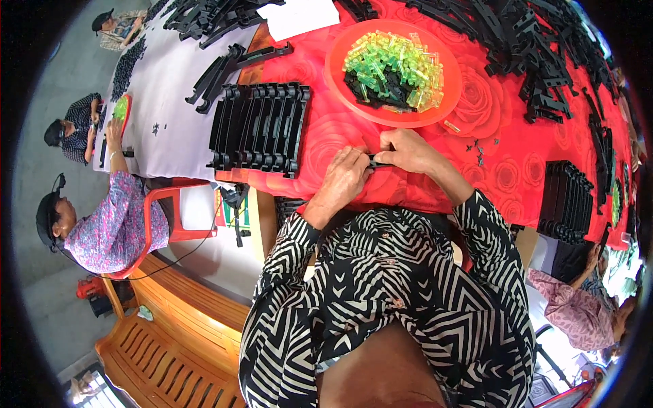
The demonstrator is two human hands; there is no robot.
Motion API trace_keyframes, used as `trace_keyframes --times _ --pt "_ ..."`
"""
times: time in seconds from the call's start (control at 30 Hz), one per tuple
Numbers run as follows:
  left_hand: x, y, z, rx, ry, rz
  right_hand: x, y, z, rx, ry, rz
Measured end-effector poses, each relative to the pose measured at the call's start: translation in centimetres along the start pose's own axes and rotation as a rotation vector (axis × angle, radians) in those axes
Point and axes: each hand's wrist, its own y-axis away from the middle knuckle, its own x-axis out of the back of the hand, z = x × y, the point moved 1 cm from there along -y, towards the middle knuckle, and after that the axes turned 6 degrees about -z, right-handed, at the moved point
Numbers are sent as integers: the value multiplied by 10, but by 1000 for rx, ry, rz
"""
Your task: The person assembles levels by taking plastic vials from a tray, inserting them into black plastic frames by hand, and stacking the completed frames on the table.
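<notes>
Two bare hands meet at the near edge of the bench (326, 187), and between them is one small dark piece (380, 163), mostly covered by the fingers. The left hand (342, 175) has its fingers curled at one end of this piece, and the right hand (407, 151) pinches the other end between thumb and bent forefinger, so both are grasping it. Just beyond the hands stands a round, smooth red-orange bowl (333, 81), which holds glossy, see-through yellow-green pieces (408, 54) and some matt black bits (389, 88). Near its lower rim is a small pale label (451, 127), whose marks are too small to read. To the right of the right hand lie several tiny black bits (479, 153) on the red cloth (479, 88), printed with large roses. To the left of the left hand, long ribbed black parts (258, 126), plastic in look, are arranged side by side in a row; a similar row (566, 200) lies far right. Farther away there are a tangled black heap (510, 41) and a white sheet (303, 19)
</notes>
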Motion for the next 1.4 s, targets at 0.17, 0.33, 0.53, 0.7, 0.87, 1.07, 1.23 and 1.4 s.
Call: trace_keyframes --times 0.17,0.33,0.53,0.7,0.87,1.07,1.23,1.4 --pt "-1 1 1 12 14 17 3 24 3 88 -65 223" --pt "1 3 1 9 39 14 4 55 -15 140 234 324" --pt "14 5 9 87 170 -11 -5 55 -15 238 507 346" --pt "33 4 12 410 601 -157 -1 60 -23 289 533 325" --pt "42 -8 10 365 462 -188 -1 60 -34 328 518 321" --pt "28 -10 2 405 436 -449 -7 63 -33 316 545 349" --pt "20 -6 7 512 360 -439 -1 63 -31 212 373 187" --pt "21 -3 17 479 320 -384 12 57 -27 206 169 25"
